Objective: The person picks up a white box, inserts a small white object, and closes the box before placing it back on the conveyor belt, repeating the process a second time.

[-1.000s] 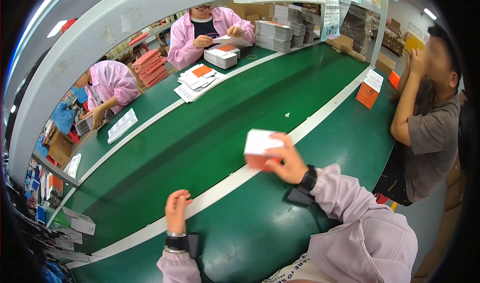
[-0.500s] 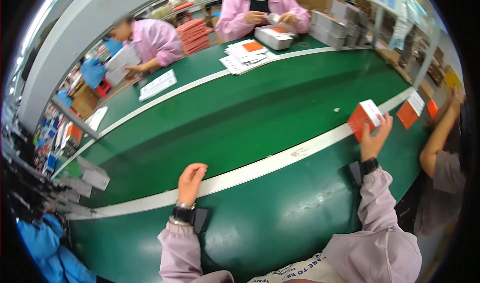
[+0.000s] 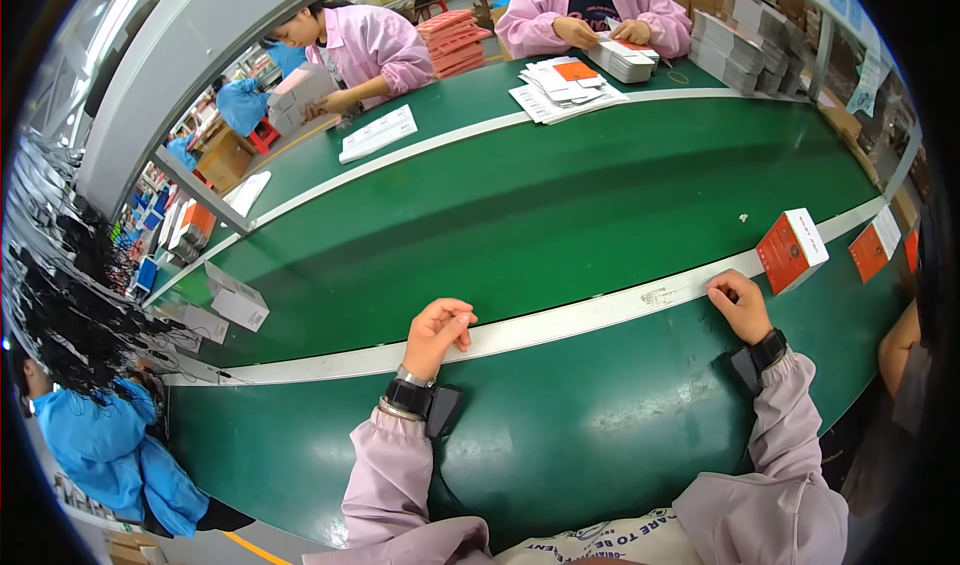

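Observation:
My left hand [image 3: 440, 339] hovers by the white edge rail [image 3: 540, 327] of the belt, its fingers curled inward around nothing that I can see. Farther right, my right hand [image 3: 742, 308] is bent into a loose fist over the near green worktop, also without anything visible in it. Just beyond it, apart from the fingers, an orange and white box [image 3: 790, 252] stands upright at the rail. Another orange and white box [image 3: 876, 245] stands farther right along the same edge.
The green conveyor belt [image 3: 560, 205] runs across the middle. White box pieces [image 3: 238, 300] lie at its left end. Across it, two people in pink handle cartons beside stacked papers [image 3: 568, 90] and grey boxes [image 3: 740, 50]. A person in blue [image 3: 95, 455] is at left; another person's arm [image 3: 900, 343] shows at right.
My right hand has let go of the orange and white box and drawn back to its left, its fingers folding in. The box stays at the rail. The whole view has shifted.

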A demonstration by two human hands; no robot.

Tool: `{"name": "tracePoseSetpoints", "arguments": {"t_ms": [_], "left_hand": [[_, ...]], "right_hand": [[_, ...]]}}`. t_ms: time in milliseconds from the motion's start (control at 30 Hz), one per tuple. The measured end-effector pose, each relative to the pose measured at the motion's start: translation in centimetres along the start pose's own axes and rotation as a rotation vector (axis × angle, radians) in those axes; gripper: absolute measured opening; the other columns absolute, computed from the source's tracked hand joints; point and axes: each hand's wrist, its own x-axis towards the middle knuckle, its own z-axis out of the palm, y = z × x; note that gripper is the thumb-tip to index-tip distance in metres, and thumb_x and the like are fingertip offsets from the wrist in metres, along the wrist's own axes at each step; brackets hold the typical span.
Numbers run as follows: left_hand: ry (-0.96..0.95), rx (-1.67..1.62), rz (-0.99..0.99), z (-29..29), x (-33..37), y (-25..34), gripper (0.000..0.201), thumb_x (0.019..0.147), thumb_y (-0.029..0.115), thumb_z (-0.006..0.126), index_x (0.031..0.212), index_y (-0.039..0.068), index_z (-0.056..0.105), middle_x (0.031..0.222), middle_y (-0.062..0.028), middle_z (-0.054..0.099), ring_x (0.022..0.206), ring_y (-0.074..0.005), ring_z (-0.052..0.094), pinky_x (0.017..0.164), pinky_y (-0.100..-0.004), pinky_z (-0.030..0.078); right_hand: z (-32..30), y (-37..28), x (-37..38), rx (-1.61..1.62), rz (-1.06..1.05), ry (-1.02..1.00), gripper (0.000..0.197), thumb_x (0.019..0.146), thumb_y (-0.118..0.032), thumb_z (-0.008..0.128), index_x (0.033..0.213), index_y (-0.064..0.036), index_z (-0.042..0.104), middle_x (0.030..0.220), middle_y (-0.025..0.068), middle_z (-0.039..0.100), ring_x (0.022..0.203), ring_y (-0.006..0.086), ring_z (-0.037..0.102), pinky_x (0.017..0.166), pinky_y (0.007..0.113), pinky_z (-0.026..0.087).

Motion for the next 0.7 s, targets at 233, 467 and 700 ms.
{"name": "tracePoseSetpoints", "arguments": {"t_ms": [233, 467, 700], "left_hand": [[-0.001, 0.216, -0.096, 0.47, 0.22, -0.41, 0.014, 0.081, 0.015, 0.051, 0.087, 0.002, 0.054, 0.074, -0.0018, 0.054, 0.055, -0.0050, 0.047, 0.047, -0.0179, 0.040], [-0.008, 0.213, -0.065, 0.36, 0.30, -0.58, 0.014, 0.081, 0.014, 0.050, 0.087, 0.002, 0.054, 0.074, -0.0026, 0.054, 0.056, -0.0058, 0.047, 0.048, -0.0180, 0.039], [-0.009, 0.207, -0.043, 0.28, 0.34, -0.80, 0.015, 0.081, 0.014, 0.050, 0.087, 0.001, 0.053, 0.075, -0.0033, 0.055, 0.060, -0.0068, 0.049, 0.049, -0.0186, 0.040]], "right_hand": [[0.30, 0.60, -0.02, 0.072, 0.041, 0.045, 0.004, 0.075, -0.007, 0.054, 0.077, -0.0032, 0.054, 0.072, -0.0005, 0.049, 0.062, 0.0064, 0.043, 0.056, 0.019, 0.034], [0.36, 0.53, 0.03, 0.063, 0.013, 0.066, 0.005, 0.075, -0.008, 0.054, 0.075, -0.0025, 0.054, 0.070, 0.0002, 0.050, 0.059, 0.0075, 0.043, 0.054, 0.019, 0.034], [0.50, 0.67, 0.06, 0.071, 0.025, 0.088, 0.006, 0.075, -0.008, 0.055, 0.075, -0.0020, 0.054, 0.069, 0.0007, 0.050, 0.058, 0.0079, 0.043, 0.053, 0.020, 0.035]]}}
